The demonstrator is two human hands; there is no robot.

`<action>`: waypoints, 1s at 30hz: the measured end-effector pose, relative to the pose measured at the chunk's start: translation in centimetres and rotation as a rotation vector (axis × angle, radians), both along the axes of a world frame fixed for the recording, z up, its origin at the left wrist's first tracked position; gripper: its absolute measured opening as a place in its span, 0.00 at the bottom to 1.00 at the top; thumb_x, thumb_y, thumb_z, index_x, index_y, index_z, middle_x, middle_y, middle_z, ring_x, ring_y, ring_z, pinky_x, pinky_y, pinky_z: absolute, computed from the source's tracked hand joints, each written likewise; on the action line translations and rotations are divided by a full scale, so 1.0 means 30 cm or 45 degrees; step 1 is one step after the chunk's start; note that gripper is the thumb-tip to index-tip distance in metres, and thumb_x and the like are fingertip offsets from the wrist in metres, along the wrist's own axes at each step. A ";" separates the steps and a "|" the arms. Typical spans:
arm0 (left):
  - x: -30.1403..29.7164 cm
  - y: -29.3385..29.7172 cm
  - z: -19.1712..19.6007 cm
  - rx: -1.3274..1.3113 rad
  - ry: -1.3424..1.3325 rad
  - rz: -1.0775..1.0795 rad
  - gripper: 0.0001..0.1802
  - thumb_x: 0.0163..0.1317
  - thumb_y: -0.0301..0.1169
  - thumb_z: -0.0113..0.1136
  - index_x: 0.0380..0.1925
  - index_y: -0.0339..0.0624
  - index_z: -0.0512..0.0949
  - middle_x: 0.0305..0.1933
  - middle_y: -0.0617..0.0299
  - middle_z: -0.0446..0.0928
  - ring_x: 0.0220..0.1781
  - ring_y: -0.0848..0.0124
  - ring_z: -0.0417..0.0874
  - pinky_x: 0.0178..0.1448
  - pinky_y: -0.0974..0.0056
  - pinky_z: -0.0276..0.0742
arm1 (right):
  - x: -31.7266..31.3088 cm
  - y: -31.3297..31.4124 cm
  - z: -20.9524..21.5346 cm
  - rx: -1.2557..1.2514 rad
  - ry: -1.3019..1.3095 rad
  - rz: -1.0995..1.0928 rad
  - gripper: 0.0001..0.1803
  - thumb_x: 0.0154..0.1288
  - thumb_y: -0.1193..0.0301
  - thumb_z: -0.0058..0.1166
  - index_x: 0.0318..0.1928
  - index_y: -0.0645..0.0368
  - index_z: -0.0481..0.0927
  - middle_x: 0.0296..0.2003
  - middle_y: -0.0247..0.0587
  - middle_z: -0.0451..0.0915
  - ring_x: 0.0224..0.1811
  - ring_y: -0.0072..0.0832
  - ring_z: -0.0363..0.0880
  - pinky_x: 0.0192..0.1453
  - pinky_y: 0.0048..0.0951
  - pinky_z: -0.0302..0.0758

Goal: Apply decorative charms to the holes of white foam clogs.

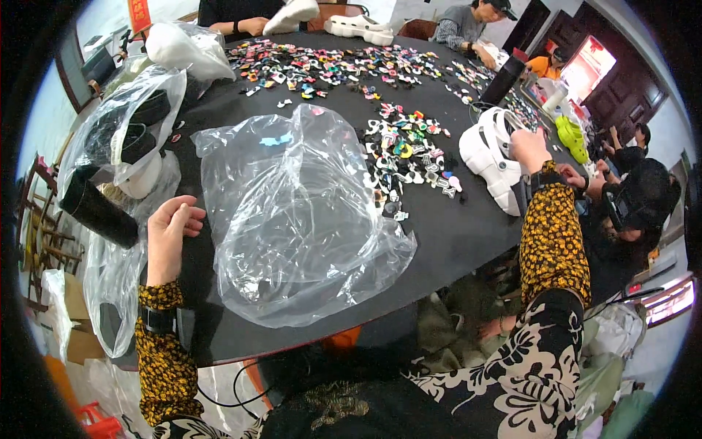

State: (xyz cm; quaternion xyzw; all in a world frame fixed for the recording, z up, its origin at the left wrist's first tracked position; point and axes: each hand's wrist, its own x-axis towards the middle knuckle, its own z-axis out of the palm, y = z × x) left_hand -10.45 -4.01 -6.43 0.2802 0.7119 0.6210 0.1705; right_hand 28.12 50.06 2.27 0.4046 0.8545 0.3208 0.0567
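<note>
My right hand (530, 150) is closed at the upper edge of a white clog (484, 157), which stands tilted on the right side of the black table; some of its fingers are hidden. Over the table's left edge, my left hand (170, 233) is held with loosely bent fingers and nothing visible in it. Just right of it, a large clear plastic bag (292, 227) lies spread out and crumpled. Between the bag and the clog sits a loose pile of small colourful shoe charms (409, 150).
More charms (329, 66) cover the far part of the table (446, 234). Clear bags (110, 132) and a black cylinder (99, 208) are at the left edge. Another black cylinder (504, 80) and a lime-green clog (572, 139) are at right. Several people sit around the table.
</note>
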 end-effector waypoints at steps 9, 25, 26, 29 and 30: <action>0.030 -0.016 0.021 -0.054 0.008 0.037 0.13 0.68 0.30 0.49 0.44 0.33 0.77 0.33 0.58 0.82 0.29 0.77 0.78 0.35 0.72 0.73 | 0.008 -0.048 -0.007 -0.171 0.553 0.188 0.12 0.57 0.66 0.51 0.35 0.59 0.83 0.34 0.51 0.83 0.42 0.46 0.80 0.53 0.56 0.66; -0.097 -0.025 -0.066 -0.213 0.062 -0.135 0.16 0.67 0.35 0.54 0.47 0.35 0.77 0.37 0.62 0.81 0.33 0.81 0.74 0.38 0.76 0.67 | 0.535 -0.716 -0.460 -0.367 1.500 0.138 0.08 0.61 0.73 0.52 0.38 0.63 0.81 0.38 0.49 0.82 0.40 0.43 0.81 0.45 0.35 0.76; -0.100 -0.024 -0.078 -0.221 0.058 -0.154 0.16 0.67 0.35 0.54 0.47 0.35 0.77 0.37 0.62 0.81 0.33 0.81 0.74 0.38 0.76 0.67 | 0.583 -0.745 -0.520 -0.419 1.398 -0.038 0.09 0.62 0.72 0.52 0.39 0.63 0.81 0.38 0.51 0.82 0.40 0.44 0.82 0.45 0.35 0.77; -0.106 -0.014 -0.083 -0.252 0.085 -0.203 0.16 0.67 0.35 0.54 0.47 0.35 0.77 0.39 0.62 0.81 0.36 0.80 0.76 0.42 0.75 0.68 | 0.766 -0.783 -0.806 -0.627 1.391 -0.320 0.10 0.62 0.73 0.49 0.38 0.66 0.80 0.33 0.58 0.80 0.37 0.52 0.80 0.40 0.39 0.76; -0.118 -0.032 -0.089 -0.267 0.088 -0.201 0.16 0.67 0.35 0.54 0.47 0.35 0.77 0.39 0.62 0.81 0.36 0.80 0.76 0.42 0.75 0.68 | 0.795 -0.818 -0.879 -0.752 1.243 -0.379 0.10 0.62 0.72 0.50 0.39 0.66 0.80 0.34 0.60 0.79 0.36 0.55 0.79 0.39 0.42 0.75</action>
